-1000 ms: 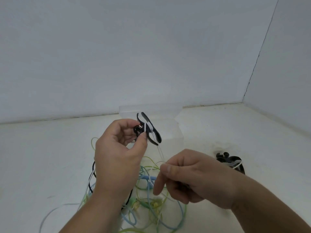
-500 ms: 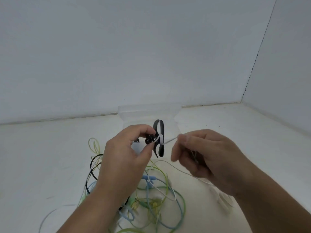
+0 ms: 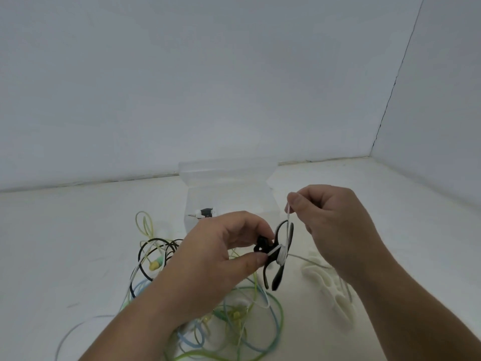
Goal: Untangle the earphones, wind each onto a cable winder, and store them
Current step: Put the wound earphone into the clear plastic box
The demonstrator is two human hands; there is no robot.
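The right hand (image 3: 338,230) has swung from below the black butterfly-shaped plastic cable winder (image 3: 277,276), past its right side, to just above it in the centre-right of the frame. It carries the thin white earphone cable (image 3: 288,217) up and over between a pinching thumb and forefinger. The left hand (image 3: 216,259) keeps its thumb and fingertips clamped on the winder's black end, and the winder has turned a little in that grip. White turns now sit bunched at the winder's waist, so I judge another wrap is going on. The slack trailing off to the right means the winding is not yet finished. Below the hands, the loose tangle of green, blue, black and yellow earphone cables (image 3: 234,316) is unsorted, with much of the task left. Behind the hands at frame centre stands a clear plastic storage box (image 3: 229,194). Through its wall, low on the left, shows one wound earphone on a dark winder (image 3: 205,212), its jack pointing left. I cannot tell if it holds more. Pale white spare winders (image 3: 325,280) lie under the right wrist.
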